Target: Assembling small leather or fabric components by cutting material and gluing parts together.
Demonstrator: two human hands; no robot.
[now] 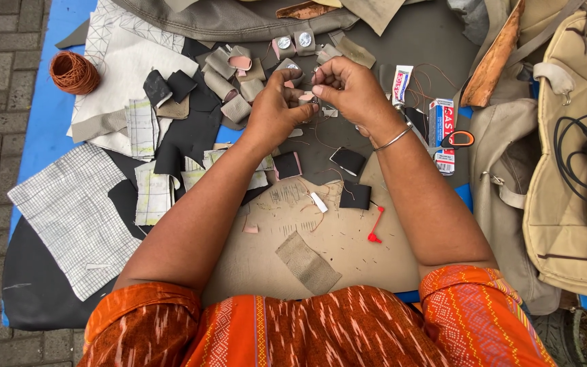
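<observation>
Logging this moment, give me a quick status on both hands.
Left hand and right hand raised together, fingers pinching a small pinkish piece. Orange thread trails down. Leather scraps lie close, none blocking.

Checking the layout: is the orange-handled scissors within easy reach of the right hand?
Probably yes. The scissors lie just beside the right forearm with nothing on top, but the right hand is pinching a small piece with the left hand.
</observation>
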